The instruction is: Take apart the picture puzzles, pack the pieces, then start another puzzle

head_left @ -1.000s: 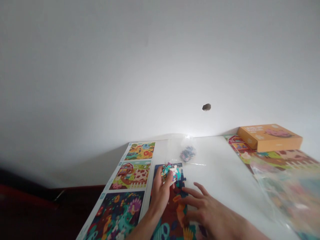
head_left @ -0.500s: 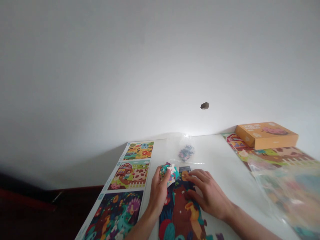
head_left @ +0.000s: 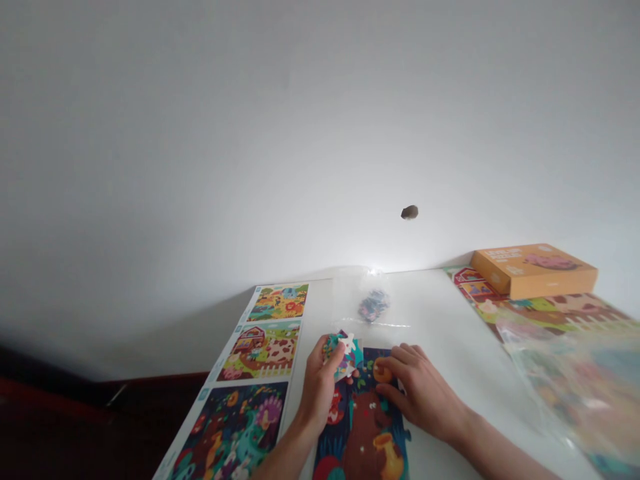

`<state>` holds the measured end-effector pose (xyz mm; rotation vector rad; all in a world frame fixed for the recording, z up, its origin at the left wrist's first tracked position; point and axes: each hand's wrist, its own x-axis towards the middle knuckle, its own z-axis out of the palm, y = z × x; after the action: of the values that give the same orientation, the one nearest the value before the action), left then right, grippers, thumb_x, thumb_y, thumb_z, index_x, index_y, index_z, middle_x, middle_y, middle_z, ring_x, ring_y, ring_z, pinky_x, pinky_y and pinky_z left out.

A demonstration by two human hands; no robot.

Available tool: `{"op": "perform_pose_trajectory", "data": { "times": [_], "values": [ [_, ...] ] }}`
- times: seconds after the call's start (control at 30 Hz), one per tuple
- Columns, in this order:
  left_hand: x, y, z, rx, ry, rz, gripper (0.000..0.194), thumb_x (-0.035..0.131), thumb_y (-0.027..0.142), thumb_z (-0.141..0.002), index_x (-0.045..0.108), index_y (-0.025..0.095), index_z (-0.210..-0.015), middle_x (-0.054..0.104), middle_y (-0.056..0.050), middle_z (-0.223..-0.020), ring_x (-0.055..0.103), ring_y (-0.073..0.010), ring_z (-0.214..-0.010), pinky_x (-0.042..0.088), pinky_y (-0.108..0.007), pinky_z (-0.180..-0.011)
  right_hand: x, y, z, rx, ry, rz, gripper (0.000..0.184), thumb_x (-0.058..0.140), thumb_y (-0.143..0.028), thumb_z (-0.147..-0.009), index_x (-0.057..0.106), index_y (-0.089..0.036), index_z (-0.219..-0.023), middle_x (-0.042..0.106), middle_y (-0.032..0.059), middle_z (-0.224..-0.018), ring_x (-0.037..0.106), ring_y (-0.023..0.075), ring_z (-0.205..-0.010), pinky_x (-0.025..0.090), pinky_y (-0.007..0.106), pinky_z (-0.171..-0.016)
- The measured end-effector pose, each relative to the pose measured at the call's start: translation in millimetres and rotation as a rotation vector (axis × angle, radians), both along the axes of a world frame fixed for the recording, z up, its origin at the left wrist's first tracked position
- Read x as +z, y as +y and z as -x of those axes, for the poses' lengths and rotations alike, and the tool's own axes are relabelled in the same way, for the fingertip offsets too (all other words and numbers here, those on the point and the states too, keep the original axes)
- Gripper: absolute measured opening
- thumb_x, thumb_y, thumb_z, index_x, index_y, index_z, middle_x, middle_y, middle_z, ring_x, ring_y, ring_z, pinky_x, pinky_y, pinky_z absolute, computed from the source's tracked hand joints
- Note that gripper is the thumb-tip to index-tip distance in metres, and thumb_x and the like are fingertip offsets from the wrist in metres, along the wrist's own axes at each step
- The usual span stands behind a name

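My left hand (head_left: 323, 377) is closed around a stack of loose jigsaw pieces (head_left: 346, 353), teal, purple and white, held above the puzzle's upper left corner. Below it lies a partly joined jigsaw puzzle (head_left: 363, 427) with a brown bear, a yellow jar and dark blue foliage. My right hand (head_left: 420, 387) rests at the puzzle's upper right edge. Its thumb and index finger are curled about a puzzle piece (head_left: 383, 372) with an orange figure. The fingers partly cover this piece, and the left hand hides part of the puzzle's top edge.
A sheet with several printed pictures (head_left: 295, 427) runs along the left table edge. Behind the puzzle lies a clear bag of pieces (head_left: 374, 305). At right, an orange box (head_left: 540, 270) sits on a farm-picture poster (head_left: 565, 310), partly under clear plastic (head_left: 575, 393). A white wall (head_left: 320, 133) rises behind.
The joined puzzle has slid and turned slightly toward me. My right hand has come a little nearer, with its thumb and index finger closer together. The left hand still holds the stack, slightly lower.
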<state>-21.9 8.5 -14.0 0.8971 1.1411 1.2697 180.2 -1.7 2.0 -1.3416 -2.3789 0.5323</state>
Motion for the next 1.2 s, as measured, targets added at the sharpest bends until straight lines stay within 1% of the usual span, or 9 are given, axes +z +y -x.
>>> {"op": "perform_pose_trajectory", "data": {
  "times": [0.17,0.37,0.5,0.67,0.77,0.87,0.97,1.07,1.2],
  "values": [
    [2.3,-5.1,-7.0,0.077,-0.01,0.0,0.03,0.071,0.043,-0.077,0.063,0.015,-0.084,0.062,-0.001,-0.072,0.061,-0.014,-0.067,0.05,-0.022,-0.062,-7.5,-1.8,0.4,-0.165,-0.028,-0.005,0.044,0.068,-0.037,-0.08,0.059,-0.023,-0.121,0.055,0.0099,-0.111,0.051,0.0278,-0.101,0.04,0.041,-0.088],
    [3.0,-6.9,-9.9,0.028,-0.057,0.104,0.03,0.07,0.043,-0.077,0.063,0.015,-0.086,0.064,-0.002,-0.075,0.061,-0.0149,-0.067,0.053,-0.026,-0.062,-6.0,-1.5,-0.1,-0.195,-0.027,-0.012,0.048,0.07,-0.037,-0.075,0.057,-0.021,-0.119,0.052,0.0121,-0.116,0.049,0.03,-0.104,0.039,0.043,-0.09],
    [3.2,-6.0,-11.0,0.019,-0.065,0.132,0.035,0.072,0.045,-0.074,0.063,0.014,-0.087,0.063,-0.003,-0.074,0.061,-0.0149,-0.066,0.054,-0.027,-0.062,-12.0,1.5,-1.0,-0.215,0.034,0.007,0.049,0.074,-0.033,-0.07,0.057,-0.02,-0.113,0.053,0.0111,-0.115,0.05,0.0291,-0.104,0.039,0.042,-0.091],
    [-2.3,-7.0,-13.2,0.045,0.078,0.092,0.04,0.07,0.05,-0.076,0.061,0.016,-0.094,0.066,-0.004,-0.084,0.066,-0.0176,-0.075,0.056,-0.027,-0.063,-23.2,8.0,-0.2,-0.262,0.197,0.107,0.033,0.067,-0.028,-0.077,0.054,-0.02,-0.106,0.061,0.0066,-0.104,0.054,0.0251,-0.097,0.039,0.037,-0.087],
    [-6.6,-6.1,-12.7,0.048,0.085,0.087,0.046,0.069,0.054,-0.076,0.058,0.017,-0.101,0.066,-0.007,-0.093,0.068,-0.0208,-0.081,0.058,-0.03,-0.065,-20.9,8.3,1.0,-0.28,0.31,0.178,0.025,0.059,-0.027,-0.083,0.052,-0.021,-0.107,0.062,0.0018,-0.085,0.055,0.0203,-0.079,0.041,0.032,-0.074],
    [-9.1,-4.7,-11.1,0.038,0.076,0.102,0.05,0.067,0.057,-0.076,0.057,0.017,-0.103,0.066,-0.009,-0.097,0.068,-0.0223,-0.082,0.058,-0.032,-0.067,-13.9,5.8,1.7,-0.281,0.466,0.221,0.023,0.055,-0.027,-0.086,0.052,-0.021,-0.108,0.058,-0.0022,-0.072,0.05,0.0161,-0.065,0.039,0.027,-0.062],
    [-8.3,-5.9,-9.1,-0.041,0.183,0.051,0.044,0.061,0.056,-0.082,0.056,0.018,-0.104,0.065,-0.008,-0.1,0.066,-0.0224,-0.088,0.057,-0.032,-0.073,-11.2,2.9,3.0,-0.206,0.583,0.264,0.018,0.059,-0.031,-0.086,0.055,-0.02,-0.101,0.057,-0.0034,-0.069,0.049,0.014,-0.062,0.039,0.025,-0.059],
    [-3.7,-10.5,-8.1,-0.192,0.357,-0.084,0.035,0.052,0.05,-0.091,0.057,0.02,-0.107,0.065,-0.007,-0.101,0.063,-0.0214,-0.098,0.051,-0.031,-0.087,-15.0,1.4,6.1,-0.165,0.611,0.308,0.019,0.062,-0.034,-0.085,0.056,-0.02,-0.098,0.057,-0.0038,-0.067,0.052,0.0138,-0.063,0.041,0.025,-0.06],
    [2.0,-15.1,-8.8,-0.337,0.459,-0.175,0.032,0.047,0.046,-0.095,0.056,0.021,-0.114,0.065,-0.006,-0.103,0.06,-0.0207,-0.102,0.046,-0.03,-0.092,-17.0,0.0,7.9,-0.21,0.613,0.312,0.034,0.066,-0.036,-0.081,0.047,-0.021,-0.106,0.059,-0.002,-0.082,0.054,0.0127,-0.061,0.042,0.025,-0.058]
  ]
}}
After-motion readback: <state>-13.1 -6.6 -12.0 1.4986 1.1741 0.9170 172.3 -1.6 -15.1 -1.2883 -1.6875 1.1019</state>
